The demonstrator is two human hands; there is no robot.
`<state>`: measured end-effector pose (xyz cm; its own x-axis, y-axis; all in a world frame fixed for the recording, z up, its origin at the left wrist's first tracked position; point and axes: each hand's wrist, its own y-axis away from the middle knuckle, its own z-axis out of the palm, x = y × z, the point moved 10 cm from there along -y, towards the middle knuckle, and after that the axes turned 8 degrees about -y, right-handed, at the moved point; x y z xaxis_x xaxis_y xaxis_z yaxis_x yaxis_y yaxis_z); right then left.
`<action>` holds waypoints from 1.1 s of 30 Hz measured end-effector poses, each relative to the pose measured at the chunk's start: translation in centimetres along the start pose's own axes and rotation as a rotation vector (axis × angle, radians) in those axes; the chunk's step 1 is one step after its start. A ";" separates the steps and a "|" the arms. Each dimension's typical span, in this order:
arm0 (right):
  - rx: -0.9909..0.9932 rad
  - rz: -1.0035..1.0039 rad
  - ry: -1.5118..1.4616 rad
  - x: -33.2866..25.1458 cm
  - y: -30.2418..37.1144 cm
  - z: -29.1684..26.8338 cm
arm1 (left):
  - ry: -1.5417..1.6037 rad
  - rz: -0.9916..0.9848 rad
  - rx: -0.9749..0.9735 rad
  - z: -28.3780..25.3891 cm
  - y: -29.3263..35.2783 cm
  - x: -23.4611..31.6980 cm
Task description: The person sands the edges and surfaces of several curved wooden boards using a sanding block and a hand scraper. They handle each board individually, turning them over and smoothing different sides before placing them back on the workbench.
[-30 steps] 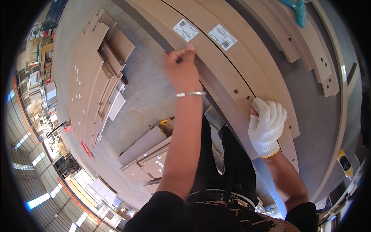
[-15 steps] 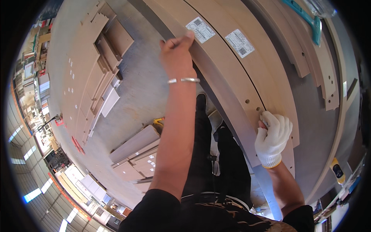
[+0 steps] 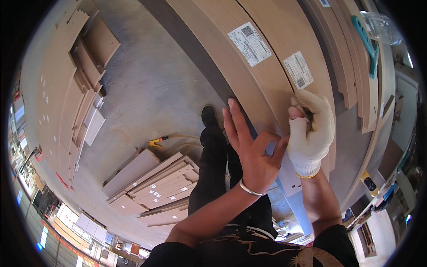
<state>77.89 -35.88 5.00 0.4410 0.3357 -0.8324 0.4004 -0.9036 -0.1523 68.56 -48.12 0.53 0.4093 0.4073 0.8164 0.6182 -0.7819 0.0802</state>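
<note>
My left hand (image 3: 254, 153), bare with a silver bracelet (image 3: 250, 188), hovers at the near edge of the left wood-grain panel (image 3: 262, 86). Its thumb and forefinger are pinched together beside the glove, the other fingers stretched out; anything in the pinch is hidden. My right hand (image 3: 311, 131) wears a white knit glove, a bare thumb tip poking out. Its fingers curl over the panels around something I cannot make out. Close against the left panel lies the right wood-grain panel (image 3: 267, 20). Each carries a white label, the left label (image 3: 250, 43) and the right label (image 3: 298, 70).
More narrow boards (image 3: 340, 58) lie to the right, with a teal-handled tool (image 3: 368, 46) on them. A yellow-and-black tool (image 3: 370, 183) sits at far right. On the floor are stacked boards (image 3: 155, 191), a yellow air gun (image 3: 155, 142) with its hose, and a large board stack (image 3: 49, 102).
My left hand has come from the panel's far edge toward me and right, beside the glove. My right hand has shifted up slightly, fingers curled. The view has moved.
</note>
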 end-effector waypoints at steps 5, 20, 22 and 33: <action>-0.147 -0.135 0.142 -2.3 -2.1 2.3 | 0.044 0.048 0.085 -1.1 -1.7 -2.8; -0.170 -0.223 0.260 -3.9 -3.3 5.5 | 0.146 0.083 0.148 0.5 -2.5 -3.4; -0.141 -0.232 0.242 -3.8 -3.4 5.5 | 0.138 0.088 0.157 0.4 -2.6 -3.3; -0.147 -0.158 0.222 -2.8 -3.0 5.5 | 0.155 0.094 0.166 0.3 -2.6 -3.2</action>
<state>71.04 -35.56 4.89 0.5225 0.5332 -0.6654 0.5825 -0.7931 -0.1781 65.86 -47.20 -2.44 0.3704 0.2488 0.8949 0.6890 -0.7198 -0.0851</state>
